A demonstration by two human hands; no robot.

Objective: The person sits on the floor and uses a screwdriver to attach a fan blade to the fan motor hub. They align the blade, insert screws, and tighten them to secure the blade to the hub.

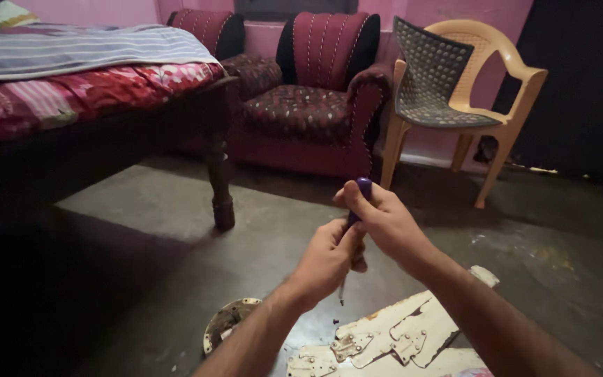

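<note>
My right hand (384, 220) grips the purple handle of a screwdriver (363, 187), held upright above the floor. Just below it, my left hand (328, 260) closes around the lower handle and shaft. The thin metal tip (341, 293) points down from under my left fist. Beneath the hands lie worn white fan blades (392, 335) with metal brackets and screws, flat on the concrete floor.
A round metal fan part (226, 322) sits on the floor at lower left. A bed (71, 84) with a dark wooden leg (221, 181) stands at left. Maroon armchairs (315, 91) and a beige plastic chair (455, 91) line the pink back wall.
</note>
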